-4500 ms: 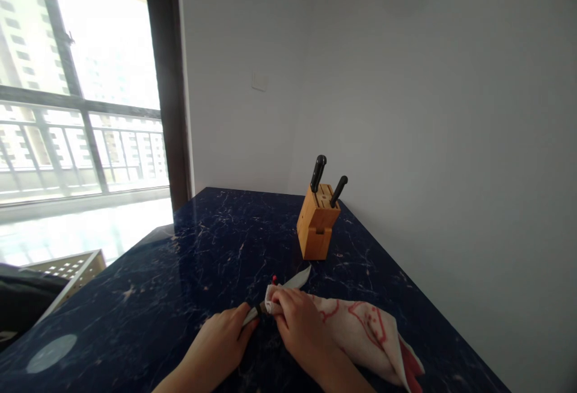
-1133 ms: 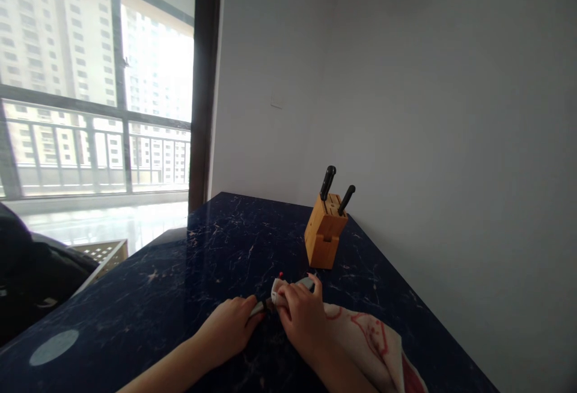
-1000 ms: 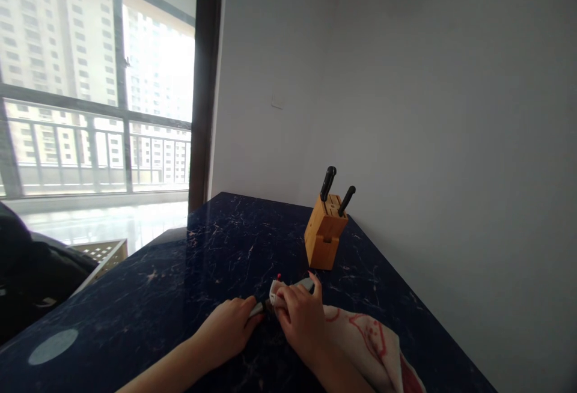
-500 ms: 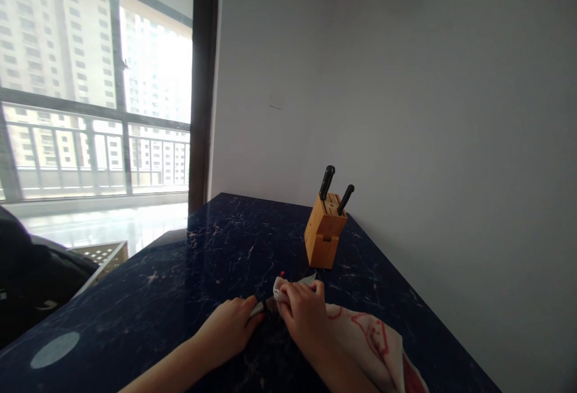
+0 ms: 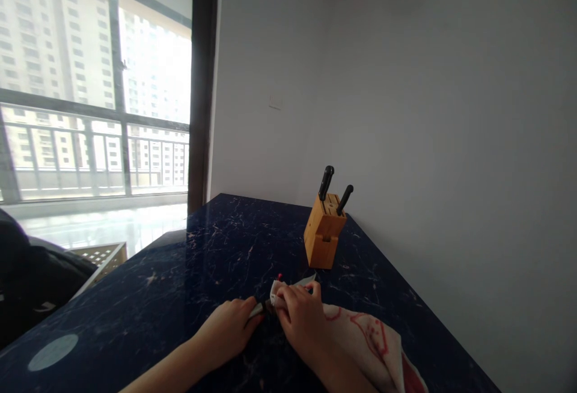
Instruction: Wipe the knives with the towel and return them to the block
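Note:
My left hand [image 5: 229, 325] is closed around the handle of a knife, low in the middle of the view. The knife's pale blade [image 5: 308, 280] points up and to the right, and its tip shows past my right hand [image 5: 301, 316]. My right hand grips a white cloth with red drawings [image 5: 367, 334] folded over the blade. The rest of the cloth trails to the right over the table. Most of the blade is hidden by cloth and fingers.
A wooden knife block [image 5: 323, 234] with black-handled knives stands beyond my hands on the dark blue marbled table [image 5: 234, 237]. A pale oval patch [image 5: 53, 352] lies at lower left. Beside the table is a dark chair-like shape [image 5: 31, 285]; a wall rises along the right.
My right hand and the cloth have slid slightly left along the blade, towards the handle. My left hand and the knife stay nearly still.

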Demonstrator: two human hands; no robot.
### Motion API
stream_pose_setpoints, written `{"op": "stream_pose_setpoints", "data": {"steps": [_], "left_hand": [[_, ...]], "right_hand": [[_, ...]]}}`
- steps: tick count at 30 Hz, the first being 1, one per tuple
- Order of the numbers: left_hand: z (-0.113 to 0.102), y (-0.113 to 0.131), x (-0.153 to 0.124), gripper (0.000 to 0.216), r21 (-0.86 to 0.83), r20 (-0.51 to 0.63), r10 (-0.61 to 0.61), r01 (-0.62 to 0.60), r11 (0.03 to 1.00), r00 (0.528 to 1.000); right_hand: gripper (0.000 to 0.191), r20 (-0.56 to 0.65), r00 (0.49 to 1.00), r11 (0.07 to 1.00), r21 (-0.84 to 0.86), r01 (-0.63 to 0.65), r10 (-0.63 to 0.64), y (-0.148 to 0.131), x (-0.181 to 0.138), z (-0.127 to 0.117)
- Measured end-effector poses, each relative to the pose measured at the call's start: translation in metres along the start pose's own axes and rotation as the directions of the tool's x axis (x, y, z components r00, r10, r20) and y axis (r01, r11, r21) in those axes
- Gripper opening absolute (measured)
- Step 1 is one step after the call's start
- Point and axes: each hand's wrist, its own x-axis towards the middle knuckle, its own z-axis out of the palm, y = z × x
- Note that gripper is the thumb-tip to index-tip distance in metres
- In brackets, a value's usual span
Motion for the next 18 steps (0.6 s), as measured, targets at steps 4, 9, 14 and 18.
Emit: {"op": "stream_pose_setpoints", "data": {"steps": [4, 9, 14, 18], "left_hand": [[-0.002, 0.002, -0.001, 0.032, 0.004, 0.023, -0.016, 0.016, 1.0, 1.0], [-0.003, 0.003, -0.002, 0.032, 0.0, 0.017, -0.016, 0.016, 1.0, 1.0], [-0.003, 0.003, -0.002, 0.031, 0.005, 0.022, -0.014, 0.014, 1.0, 1.0], [-0.002, 0.001, -0.002, 0.033, -0.005, 0.019, -0.012, 0.012, 1.0, 1.0]], "right_hand": [[0.014, -0.016, 1.0, 0.998, -0.068, -0.004, 0.003, 0.003, 0.001, 0.0], [0.013, -0.052, 0.996, 0.991, -0.109, -0.078, 0.072, 0.007, 0.003, 0.001], [0.014, 0.038, 0.997, 0.996, -0.061, 0.063, -0.061, -0.003, 0.0, 0.0], [0.013, -0.005, 1.0, 0.996, -0.089, -0.028, 0.028, -0.001, 0.002, -0.002]]}}
